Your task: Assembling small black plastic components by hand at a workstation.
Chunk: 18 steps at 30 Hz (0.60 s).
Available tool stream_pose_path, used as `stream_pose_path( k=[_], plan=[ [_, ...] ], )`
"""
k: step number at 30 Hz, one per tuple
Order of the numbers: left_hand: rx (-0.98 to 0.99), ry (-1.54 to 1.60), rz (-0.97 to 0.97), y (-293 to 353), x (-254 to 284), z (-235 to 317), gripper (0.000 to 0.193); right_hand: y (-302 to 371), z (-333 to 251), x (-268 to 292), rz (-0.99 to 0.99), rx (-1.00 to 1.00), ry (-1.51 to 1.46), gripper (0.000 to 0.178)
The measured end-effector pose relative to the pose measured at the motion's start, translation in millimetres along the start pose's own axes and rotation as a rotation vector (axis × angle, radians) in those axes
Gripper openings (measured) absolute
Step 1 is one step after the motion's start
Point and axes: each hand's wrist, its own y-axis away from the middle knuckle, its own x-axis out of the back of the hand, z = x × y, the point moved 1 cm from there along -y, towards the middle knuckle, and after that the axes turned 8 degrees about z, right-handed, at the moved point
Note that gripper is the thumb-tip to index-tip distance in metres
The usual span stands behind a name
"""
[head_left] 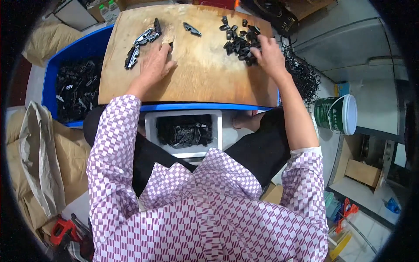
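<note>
My left hand (pixel 153 66) is on the wooden board, fingers curled and thumb apart. A small dark end of a black plastic part (pixel 170 45) shows at its fingertips; the rest is hidden. Long black-and-silver plastic parts (pixel 142 40) lie in a line beside this hand. One similar part (pixel 192 29) rests alone near the board's far middle. On the right, my right hand (pixel 271 56) reaches over a pile of small black plastic pieces (pixel 238 45), thumb and fingers spread at its edge. No piece is visible in its grasp.
The wooden board (pixel 196 83) lies across a blue tub (pixel 49 83) holding many dark parts. Between my legs stands a white foam box (pixel 217 131) of black parts. Black strands (pixel 303 76) bunch at the right, near a green bucket (pixel 327 114). Brown sacks (pixel 70 153) stand left.
</note>
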Motion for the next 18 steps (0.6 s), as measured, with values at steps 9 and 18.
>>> stream_pose_path(
  k=[9, 18],
  plan=[
    [0.048, 0.026, -0.097, 1, -14, 11, 0.023, -17, 96, -87, 0.257, -0.203, -0.24, 0.052],
    [0.17, 0.156, -0.305, 14, 5, 27, 0.018, 32, 34, -55, 0.092, -0.086, -0.311, 0.033]
  ],
)
